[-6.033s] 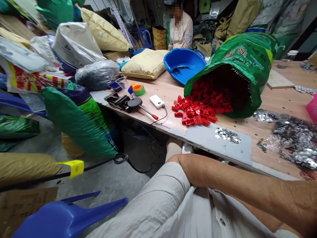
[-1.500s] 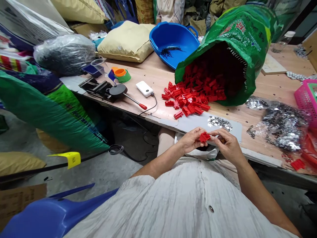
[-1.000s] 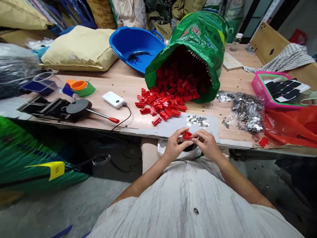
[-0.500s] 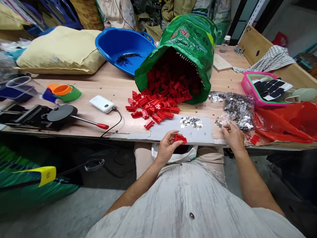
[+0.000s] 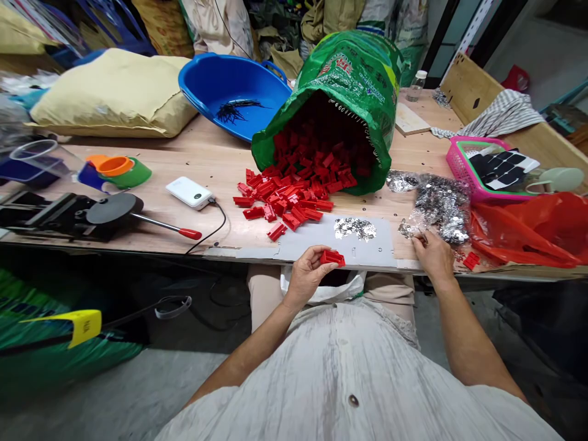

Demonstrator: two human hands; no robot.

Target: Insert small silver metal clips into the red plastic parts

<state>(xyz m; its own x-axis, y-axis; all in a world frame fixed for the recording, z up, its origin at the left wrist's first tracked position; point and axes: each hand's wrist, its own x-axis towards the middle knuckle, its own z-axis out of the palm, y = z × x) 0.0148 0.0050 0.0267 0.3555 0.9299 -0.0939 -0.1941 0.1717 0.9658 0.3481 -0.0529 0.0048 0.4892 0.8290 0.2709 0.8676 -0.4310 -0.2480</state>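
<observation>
A small red plastic part (image 5: 332, 258) is pinched between the thumb and fingers of my left hand (image 5: 307, 274), just over the table's front edge. My right hand (image 5: 433, 253) is closed at the fingertips beside small metal pieces (image 5: 406, 228) at the mouth of a clear plastic bag (image 5: 441, 205); whatever its fingers hold is hidden. Between the hands, a small heap of flat silvery pieces (image 5: 354, 228) lies on a grey sheet (image 5: 316, 237). Behind it, many like red parts (image 5: 289, 199) spill from a green sack (image 5: 346, 70) lying on its side.
To the left are a hand press with a red-tipped lever (image 5: 189, 233), a white power bank (image 5: 188, 192) with a cable, and a blue basin (image 5: 197, 79). On the right stand a pink basket (image 5: 459, 168) and a red plastic bag (image 5: 528, 229). One red part (image 5: 471, 261) lies near it.
The red part in my left hand has turned slightly and shows more of its hollow side. My right hand's fingers have drawn in a little by the metal pieces.
</observation>
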